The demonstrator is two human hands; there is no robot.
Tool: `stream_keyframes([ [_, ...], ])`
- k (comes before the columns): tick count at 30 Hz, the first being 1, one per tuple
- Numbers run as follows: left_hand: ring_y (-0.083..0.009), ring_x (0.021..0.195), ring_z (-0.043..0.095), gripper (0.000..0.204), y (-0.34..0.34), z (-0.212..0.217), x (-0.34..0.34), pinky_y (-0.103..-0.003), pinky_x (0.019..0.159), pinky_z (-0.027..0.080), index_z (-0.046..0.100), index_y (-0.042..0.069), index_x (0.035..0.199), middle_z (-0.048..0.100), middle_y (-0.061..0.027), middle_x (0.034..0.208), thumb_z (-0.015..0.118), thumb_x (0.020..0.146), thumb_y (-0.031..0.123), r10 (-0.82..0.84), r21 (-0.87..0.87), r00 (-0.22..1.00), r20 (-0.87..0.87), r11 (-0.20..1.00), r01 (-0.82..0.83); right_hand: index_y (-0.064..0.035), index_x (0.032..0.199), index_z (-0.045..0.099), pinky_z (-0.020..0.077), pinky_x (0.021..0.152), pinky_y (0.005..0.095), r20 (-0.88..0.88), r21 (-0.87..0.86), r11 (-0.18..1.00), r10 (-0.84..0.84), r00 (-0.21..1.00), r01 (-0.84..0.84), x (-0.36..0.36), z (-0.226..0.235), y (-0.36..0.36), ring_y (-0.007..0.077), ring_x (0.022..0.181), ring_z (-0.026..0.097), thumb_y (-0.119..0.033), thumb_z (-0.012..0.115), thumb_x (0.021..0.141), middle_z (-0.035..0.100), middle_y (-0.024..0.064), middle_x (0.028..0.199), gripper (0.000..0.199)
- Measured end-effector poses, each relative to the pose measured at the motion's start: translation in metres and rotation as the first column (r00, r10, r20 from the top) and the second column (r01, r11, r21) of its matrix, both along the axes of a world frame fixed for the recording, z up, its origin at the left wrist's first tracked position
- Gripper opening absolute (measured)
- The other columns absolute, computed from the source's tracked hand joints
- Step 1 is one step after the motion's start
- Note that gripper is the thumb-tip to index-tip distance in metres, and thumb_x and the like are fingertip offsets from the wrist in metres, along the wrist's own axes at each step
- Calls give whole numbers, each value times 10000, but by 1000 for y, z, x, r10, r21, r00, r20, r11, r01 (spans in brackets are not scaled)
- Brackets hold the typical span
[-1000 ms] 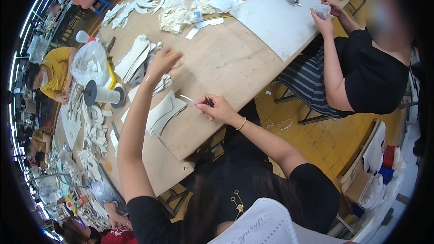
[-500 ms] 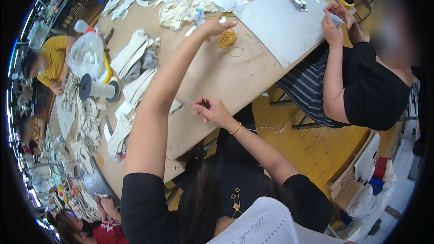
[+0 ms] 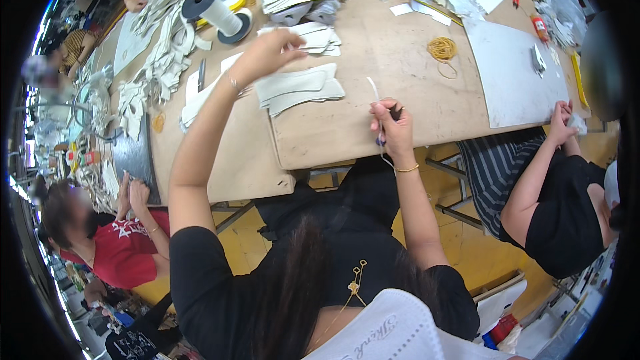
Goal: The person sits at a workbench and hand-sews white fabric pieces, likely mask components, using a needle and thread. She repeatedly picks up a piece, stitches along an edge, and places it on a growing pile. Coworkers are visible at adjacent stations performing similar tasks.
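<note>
The left hand [image 3: 267, 50] reaches out over the table [image 3: 333, 140], fingers bunched just above a stack of pale cut pieces [image 3: 300, 88]; whether it pinches anything I cannot tell. The right hand [image 3: 393, 127] sits nearer the body at the table edge, clenched around a small dark tool with a thin white strip [image 3: 373, 90] rising from its fingers.

Judging from this, the work goes best if the right hand keeps its steady pinch on the strip while the left lifts only the top piece, sliding it off flat so the stack does not scatter.

Beyond the left hand stands a big spool of white thread [image 3: 217, 10] on a dark base, with more pale pieces heaped to its left. Right of the right hand lie a coil of yellow rubber bands [image 3: 441, 48], a large grey sheet [image 3: 517, 80], and a small red tube [image 3: 540, 27] farther out. Clear plastic bags crumple at the far edge; their labels are too small to make out.
</note>
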State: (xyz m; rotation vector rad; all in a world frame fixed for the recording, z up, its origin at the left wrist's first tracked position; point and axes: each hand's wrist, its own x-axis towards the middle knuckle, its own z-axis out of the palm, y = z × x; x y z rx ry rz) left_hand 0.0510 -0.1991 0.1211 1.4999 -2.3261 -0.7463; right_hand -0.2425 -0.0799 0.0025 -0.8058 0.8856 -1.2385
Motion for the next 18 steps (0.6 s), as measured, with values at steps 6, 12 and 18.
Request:
stream_keyframes([
  [6, -328, 1042, 612, 280, 71, -58, 29, -419, 906, 486, 717, 45, 1100, 661, -128, 1116, 738, 858, 185, 20, -206, 989, 149, 978, 11, -26, 994, 682, 375, 424, 166, -28, 20, 999, 27, 999, -26, 0, 12, -2, 46, 557, 570, -218, 693, 983, 689, 37, 861, 193],
  [12, -297, 1052, 614, 220, 73, -68, 23, -418, 900, 470, 719, 60, 1041, 668, -93, 1061, 725, 856, 180, 51, -255, 981, 189, 967, -1, -22, 1016, 630, 406, 456, 171, -41, 74, 986, 151, 988, -148, 37, 33, -12, 36, 529, 549, -235, 655, 1007, 709, 110, 1129, 214],
  [18, -358, 899, 657, 208, 57, -83, 37, -454, 823, 505, 698, 45, 1063, 686, -142, 941, 657, 904, 171, 29, -275, 997, 68, 962, -9, -6, 993, 563, 497, 494, 228, -227, 71, 984, 176, 958, -164, 76, 26, -28, 78, 524, 564, -236, 562, 1047, 597, 177, 1396, 236],
])
